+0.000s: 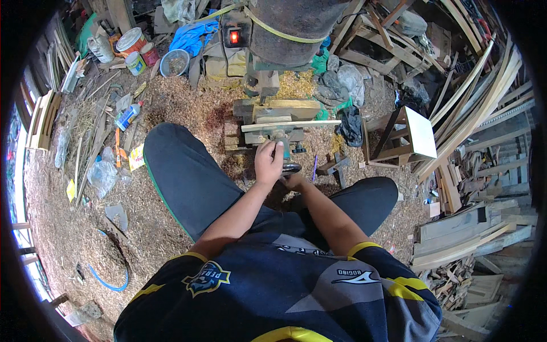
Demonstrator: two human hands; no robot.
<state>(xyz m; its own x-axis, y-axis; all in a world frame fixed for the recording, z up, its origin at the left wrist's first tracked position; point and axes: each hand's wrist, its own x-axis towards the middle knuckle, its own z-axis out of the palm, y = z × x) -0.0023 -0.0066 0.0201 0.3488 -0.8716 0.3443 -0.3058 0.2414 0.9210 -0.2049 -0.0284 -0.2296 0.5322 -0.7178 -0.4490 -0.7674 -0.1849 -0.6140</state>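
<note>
Fingers (pixel 272 149) of the left hand (pixel 268 162) curl closed over a dark metal tool (pixel 283 149) at the near edge of the one wooden block stand (pixel 277 112). The right hand (pixel 294 181) sits just below, touching a dark round part (pixel 290 167); whether its fingers grip cannot be told. One pale slat (pixel 290 125) lies across the stand. Three tins (pixel 137 48) stand on the sawdust floor (pixel 62 228).

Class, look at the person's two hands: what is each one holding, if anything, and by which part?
The left hand grips a teal fitting under the wooden jig. The right hand touches a dark round part; its grip cannot be told.
</note>
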